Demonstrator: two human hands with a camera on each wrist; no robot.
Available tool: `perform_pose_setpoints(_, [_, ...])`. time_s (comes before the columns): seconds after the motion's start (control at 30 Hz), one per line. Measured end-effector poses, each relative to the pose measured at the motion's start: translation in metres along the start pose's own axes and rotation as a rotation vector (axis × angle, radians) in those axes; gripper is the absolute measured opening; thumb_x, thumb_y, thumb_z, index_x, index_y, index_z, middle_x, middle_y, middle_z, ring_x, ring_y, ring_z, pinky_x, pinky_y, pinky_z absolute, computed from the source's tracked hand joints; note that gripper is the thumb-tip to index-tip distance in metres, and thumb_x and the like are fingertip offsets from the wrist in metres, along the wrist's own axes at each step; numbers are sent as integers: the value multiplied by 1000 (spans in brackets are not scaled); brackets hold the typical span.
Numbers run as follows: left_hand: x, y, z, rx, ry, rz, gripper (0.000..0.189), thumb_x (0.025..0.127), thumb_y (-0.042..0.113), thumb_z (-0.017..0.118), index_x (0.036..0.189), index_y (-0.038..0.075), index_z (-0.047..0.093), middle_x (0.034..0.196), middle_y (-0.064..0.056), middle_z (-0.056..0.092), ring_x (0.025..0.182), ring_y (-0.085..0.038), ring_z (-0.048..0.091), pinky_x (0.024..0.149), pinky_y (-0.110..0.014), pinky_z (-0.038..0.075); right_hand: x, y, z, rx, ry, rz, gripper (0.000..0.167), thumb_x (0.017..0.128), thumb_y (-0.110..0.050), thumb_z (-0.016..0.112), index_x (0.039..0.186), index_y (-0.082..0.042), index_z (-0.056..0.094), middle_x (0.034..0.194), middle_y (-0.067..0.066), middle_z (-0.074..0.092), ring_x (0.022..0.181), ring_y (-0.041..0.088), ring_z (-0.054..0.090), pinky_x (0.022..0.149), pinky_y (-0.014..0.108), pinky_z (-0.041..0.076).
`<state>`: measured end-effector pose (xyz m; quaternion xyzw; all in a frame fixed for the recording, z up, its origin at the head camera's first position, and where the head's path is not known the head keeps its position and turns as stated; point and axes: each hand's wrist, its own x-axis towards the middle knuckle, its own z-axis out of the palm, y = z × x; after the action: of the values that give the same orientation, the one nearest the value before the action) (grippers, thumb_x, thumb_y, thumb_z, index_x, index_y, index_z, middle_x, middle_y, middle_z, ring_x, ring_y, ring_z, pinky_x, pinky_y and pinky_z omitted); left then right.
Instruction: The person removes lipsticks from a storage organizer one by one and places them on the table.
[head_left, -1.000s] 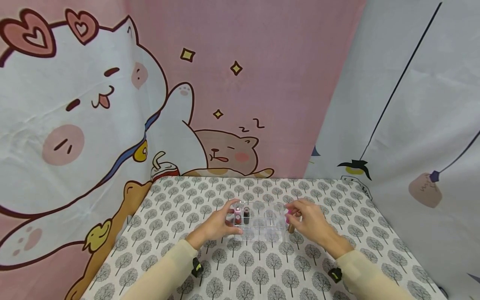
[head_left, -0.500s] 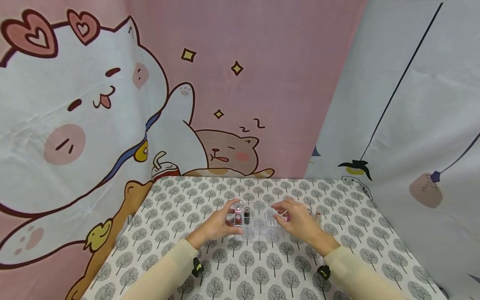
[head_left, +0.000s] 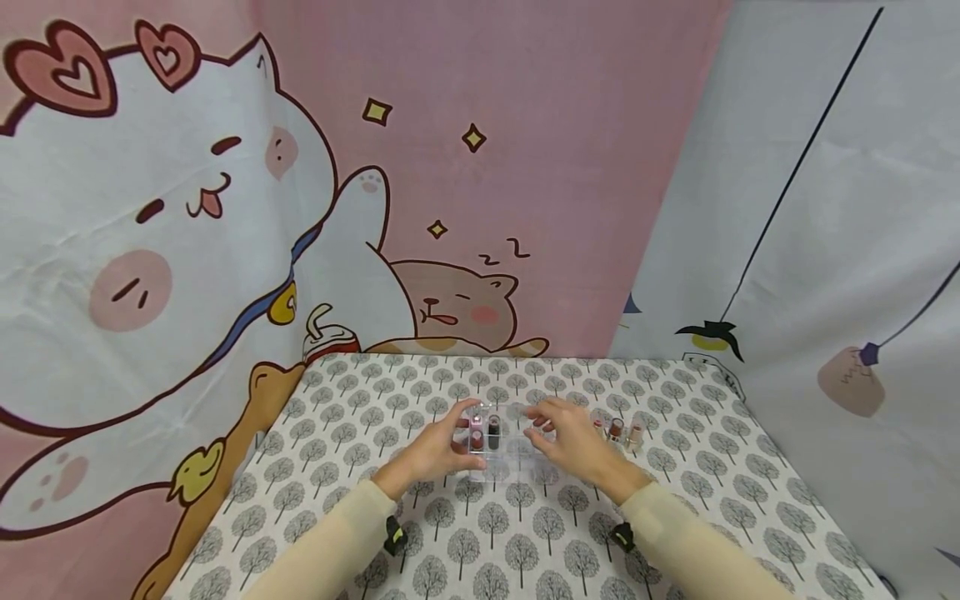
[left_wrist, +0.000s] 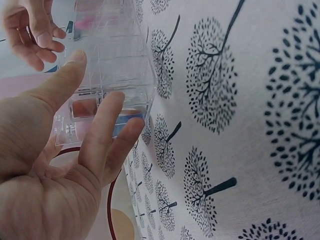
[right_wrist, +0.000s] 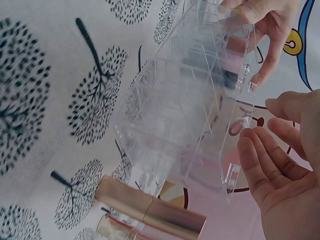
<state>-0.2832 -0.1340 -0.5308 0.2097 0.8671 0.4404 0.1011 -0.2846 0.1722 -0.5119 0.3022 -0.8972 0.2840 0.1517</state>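
A clear plastic organizer box (head_left: 517,468) with compartments stands on the patterned cloth. My left hand (head_left: 435,446) grips its left end, thumb on one side and fingers on the other. In that end sit a red-and-pink lipstick (head_left: 476,437) and a dark lipstick (head_left: 493,431). My right hand (head_left: 572,437) is over the box's right half, fingers loosely bent and apart. In the right wrist view nothing shows between those fingers (right_wrist: 252,155), which are beside the clear wall. Something pink (left_wrist: 87,22) appears at the box's far end in the left wrist view; whether inside or behind, I cannot tell.
Right of the box are a brown-red lipstick (head_left: 615,429), a pale-capped lipstick (head_left: 635,434) and a small pink-red item (head_left: 597,425), partly hidden by my right hand. A gold tube (right_wrist: 150,207) lies beside the box's right end. A printed curtain (head_left: 570,208) hangs behind the table.
My right hand has moved left from the box's right end to above its right half, uncovering the lipsticks on the right. My left hand and the box have stayed in place.
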Motion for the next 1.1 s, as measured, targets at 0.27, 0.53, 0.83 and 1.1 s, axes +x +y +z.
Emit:
perform_pose_setpoints(0.27, [0, 0, 1, -13, -6, -6, 109, 99, 26, 97, 184, 32, 28, 171, -33, 55, 125, -43, 81, 99, -53, 73, 9, -5, 11, 50, -27, -36, 38, 102, -10, 90, 138, -4, 81, 129, 15, 85, 106, 29, 85, 92, 38, 75])
perform_pose_setpoints(0.53, [0, 1, 1, -11, 2, -2, 109, 98, 24, 98, 183, 32, 29, 171, -35, 55, 124, -43, 82, 99, -54, 73, 18, -11, 23, 44, -46, -7, 43, 101, -10, 91, 141, -3, 79, 127, 14, 82, 108, 29, 85, 92, 40, 75])
perform_pose_setpoints(0.83, [0, 0, 1, -22, 0, 1, 108, 99, 24, 97, 183, 32, 30, 171, -35, 56, 121, -38, 83, 96, -49, 73, 25, -13, 30, 54, -50, -22, 41, 100, -6, 91, 139, 1, 79, 127, 19, 83, 105, 34, 86, 90, 42, 76])
perform_pose_setpoints(1.1, [-1, 1, 1, -30, -1, -1, 109, 99, 23, 97, 183, 32, 29, 172, -35, 55, 121, -38, 83, 96, -49, 74, 28, -16, 35, 38, -57, -5, 39, 100, -7, 90, 138, -1, 81, 127, 18, 83, 105, 33, 86, 89, 41, 76])
